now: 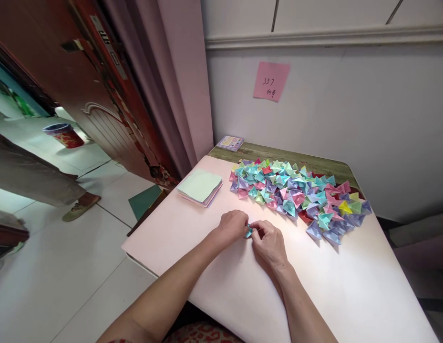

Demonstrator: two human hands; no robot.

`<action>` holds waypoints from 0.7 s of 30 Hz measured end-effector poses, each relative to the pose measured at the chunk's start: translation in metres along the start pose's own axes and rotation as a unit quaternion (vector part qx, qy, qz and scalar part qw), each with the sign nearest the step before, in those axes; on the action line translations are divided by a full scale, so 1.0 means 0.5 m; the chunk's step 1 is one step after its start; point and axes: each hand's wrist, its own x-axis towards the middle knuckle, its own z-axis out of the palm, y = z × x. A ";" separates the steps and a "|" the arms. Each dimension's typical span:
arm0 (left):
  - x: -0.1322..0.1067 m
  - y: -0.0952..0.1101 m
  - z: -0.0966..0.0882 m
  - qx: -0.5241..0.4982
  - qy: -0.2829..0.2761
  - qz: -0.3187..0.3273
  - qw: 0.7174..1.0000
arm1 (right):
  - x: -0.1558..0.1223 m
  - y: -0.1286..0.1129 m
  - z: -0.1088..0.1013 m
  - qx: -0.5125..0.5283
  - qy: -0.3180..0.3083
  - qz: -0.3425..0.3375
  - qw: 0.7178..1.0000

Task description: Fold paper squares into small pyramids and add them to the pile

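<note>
Between my two hands, just above the pale table cover, is a small piece of folded teal paper [249, 231]. My left hand [234, 224] is closed, its fingertips pinching the paper's left side. From the right, my right hand [270, 241] pinches it between thumb and fingers. Most of the paper is hidden by the fingers, so its exact shape cannot be made out. Beyond my hands, to the right, spreads a heap of folded paper boats [289, 188] in many colours. A stack of square paper sheets [200, 186], pale green on top, lies beyond my left hand.
A pack of printed paper [230, 143] sits at the table's far left corner. On the wall hangs a pink note [271, 81]. To the left are a curtain [181, 71], a door [96, 109], a red bin [66, 136] and a person's leg [35, 171].
</note>
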 end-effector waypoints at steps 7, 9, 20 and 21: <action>-0.005 0.023 0.002 0.035 0.015 0.008 0.999 | -0.006 -0.007 0.006 -0.053 0.009 -0.026 0.998; -0.004 0.018 0.000 0.033 0.009 0.007 0.999 | -0.006 -0.008 0.003 -0.078 0.003 -0.041 0.996; -0.010 -0.014 -0.005 -0.018 -0.001 0.061 0.998 | 0.003 0.024 -0.041 -0.046 -0.117 -0.132 0.983; -0.013 -0.012 -0.004 -0.013 0.001 0.063 0.998 | 0.004 0.026 -0.038 -0.050 -0.113 -0.135 0.983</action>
